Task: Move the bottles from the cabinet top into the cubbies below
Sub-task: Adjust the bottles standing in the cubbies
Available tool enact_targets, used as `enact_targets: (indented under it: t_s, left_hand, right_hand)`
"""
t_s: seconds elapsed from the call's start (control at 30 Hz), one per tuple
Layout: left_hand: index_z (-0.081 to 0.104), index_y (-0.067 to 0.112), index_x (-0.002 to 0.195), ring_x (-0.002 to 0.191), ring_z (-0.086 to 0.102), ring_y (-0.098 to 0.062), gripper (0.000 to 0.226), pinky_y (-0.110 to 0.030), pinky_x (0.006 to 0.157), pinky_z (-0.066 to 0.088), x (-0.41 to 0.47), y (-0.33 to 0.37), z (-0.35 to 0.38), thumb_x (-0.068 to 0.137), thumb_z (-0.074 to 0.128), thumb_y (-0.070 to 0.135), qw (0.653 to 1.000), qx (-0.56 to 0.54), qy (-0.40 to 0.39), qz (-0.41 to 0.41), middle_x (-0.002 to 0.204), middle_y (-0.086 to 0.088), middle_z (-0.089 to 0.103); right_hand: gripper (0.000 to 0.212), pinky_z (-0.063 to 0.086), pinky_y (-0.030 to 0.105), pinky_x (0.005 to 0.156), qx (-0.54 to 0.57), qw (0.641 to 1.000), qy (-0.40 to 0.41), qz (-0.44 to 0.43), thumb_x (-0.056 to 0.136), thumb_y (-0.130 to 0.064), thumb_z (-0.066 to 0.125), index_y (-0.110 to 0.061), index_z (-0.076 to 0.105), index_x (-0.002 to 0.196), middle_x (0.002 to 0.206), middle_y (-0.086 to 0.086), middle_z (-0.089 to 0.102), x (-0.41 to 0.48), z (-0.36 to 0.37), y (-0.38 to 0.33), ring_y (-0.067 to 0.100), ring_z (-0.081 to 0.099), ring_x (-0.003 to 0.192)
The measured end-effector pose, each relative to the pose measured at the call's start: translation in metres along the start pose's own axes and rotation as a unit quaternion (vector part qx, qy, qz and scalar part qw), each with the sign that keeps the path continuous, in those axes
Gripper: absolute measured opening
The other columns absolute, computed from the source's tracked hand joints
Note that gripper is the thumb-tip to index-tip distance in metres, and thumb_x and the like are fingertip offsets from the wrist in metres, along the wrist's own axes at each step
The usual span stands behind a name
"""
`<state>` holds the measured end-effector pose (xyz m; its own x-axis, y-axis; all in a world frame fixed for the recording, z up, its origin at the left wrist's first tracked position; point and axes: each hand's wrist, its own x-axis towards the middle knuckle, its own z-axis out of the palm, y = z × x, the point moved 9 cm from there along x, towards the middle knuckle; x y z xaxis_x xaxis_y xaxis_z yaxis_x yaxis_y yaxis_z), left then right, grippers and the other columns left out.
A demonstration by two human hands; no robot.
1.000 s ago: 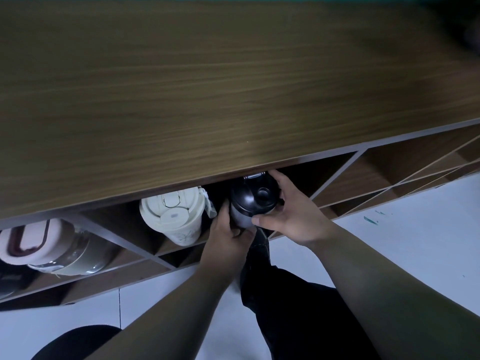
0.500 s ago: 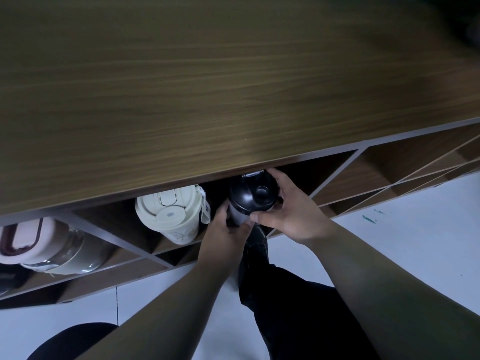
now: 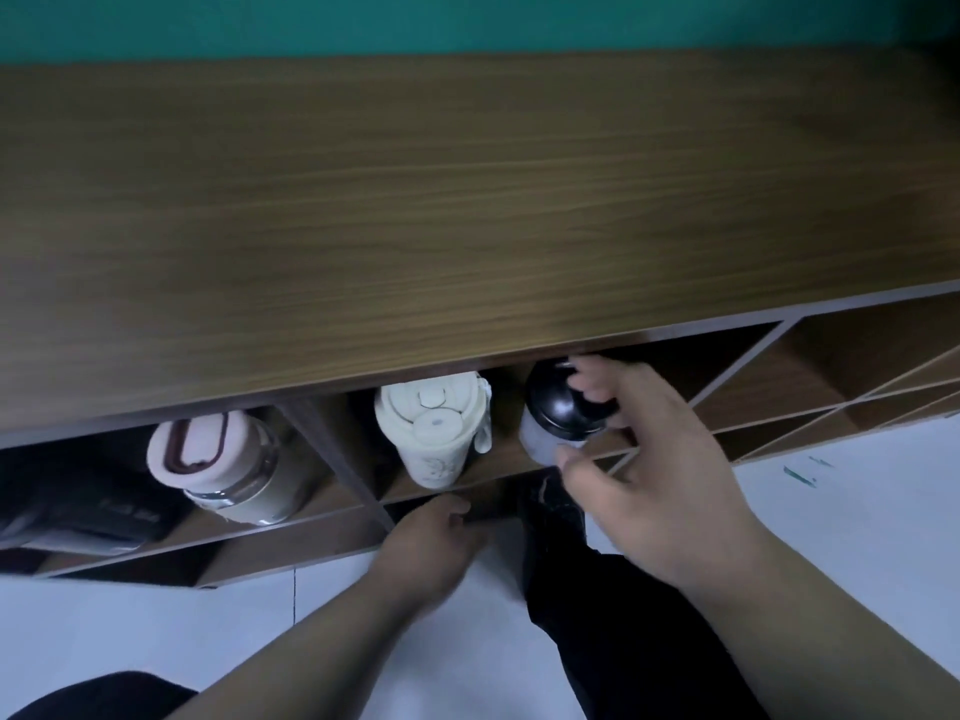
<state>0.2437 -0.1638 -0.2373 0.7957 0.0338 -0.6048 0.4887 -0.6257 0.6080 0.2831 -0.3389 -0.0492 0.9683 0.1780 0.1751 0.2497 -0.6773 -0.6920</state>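
Observation:
A bottle with a black lid [image 3: 553,407] and a frosted body stands in the middle cubby, right of a cream bottle [image 3: 431,423]. My right hand [image 3: 665,475] wraps it, fingers over the lid and thumb at the lower body. My left hand [image 3: 431,548] hangs below that cubby's shelf edge, loosely curled and holding nothing. A glass bottle with a pink lid [image 3: 208,454] sits in the cubby to the left. The wooden cabinet top [image 3: 467,226] shows no bottles in the visible part.
A dark bundle [image 3: 78,506] lies in the left cubby beside the pink-lidded bottle. Cubbies with slanted dividers [image 3: 831,376] run off to the right. Below are the white floor [image 3: 857,511] and my dark trouser leg [image 3: 597,615]. A teal wall [image 3: 467,23] is behind.
My left hand has let go of the black-lidded bottle and dropped below the shelf. The bottle now stands deeper in the cubby with only my right hand on it. The view tilted up.

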Motion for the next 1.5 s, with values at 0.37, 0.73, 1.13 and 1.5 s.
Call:
enact_targets:
  t_s: [0.37, 0.73, 1.13, 1.5]
  left_hand:
    - [0.012, 0.016, 0.164, 0.135, 0.058, -0.021, 0.095, -0.031, 0.104, 0.046, -0.014, -0.027, -0.040, 0.092, 0.067, 0.045, 0.990, -0.111, 0.081, -0.024, 0.142, -0.001, 0.065]
    - [0.052, 0.032, 0.140, 0.105, 0.068, -0.018, 0.054, -0.027, 0.078, 0.044, 0.001, -0.012, -0.053, 0.091, 0.067, 0.048, 0.988, -0.108, 0.111, 0.017, 0.110, 0.008, 0.072]
    - [0.051, 0.030, 0.140, 0.116, 0.069, -0.020, 0.061, -0.035, 0.092, 0.053, 0.002, -0.014, -0.049, 0.088, 0.065, 0.057, 0.987, -0.107, 0.121, 0.009, 0.124, 0.007, 0.074]
    - [0.073, 0.022, 0.108, 0.096, 0.070, -0.020, 0.058, -0.033, 0.084, 0.057, -0.050, -0.076, -0.071, 0.069, 0.052, 0.058, 0.998, -0.020, 0.053, -0.038, 0.098, 0.004, 0.079]
  right_hand:
    - [0.085, 0.046, 0.031, 0.089, 0.012, 0.989, -0.099, 0.107, 0.060, -0.057, 0.076, -0.038, 0.037, 0.133, 0.134, -0.016, 0.045, 0.020, 0.092, -0.020, 0.007, 0.055, 0.119]
    - [0.079, 0.050, 0.031, 0.089, -0.001, 0.987, -0.103, 0.123, 0.057, -0.057, 0.076, -0.035, 0.046, 0.126, 0.120, -0.015, 0.060, 0.030, 0.104, -0.015, 0.007, 0.059, 0.109]
    - [0.088, 0.049, 0.031, 0.092, 0.012, 0.985, -0.117, 0.126, 0.052, -0.056, 0.081, -0.036, 0.040, 0.128, 0.123, -0.015, 0.057, 0.026, 0.104, -0.011, 0.006, 0.057, 0.113]
    - [0.032, 0.044, 0.018, 0.069, -0.027, 0.986, -0.160, -0.034, 0.072, -0.055, 0.055, -0.037, 0.053, 0.098, 0.085, -0.021, 0.057, -0.042, 0.107, -0.091, 0.002, 0.056, 0.082]
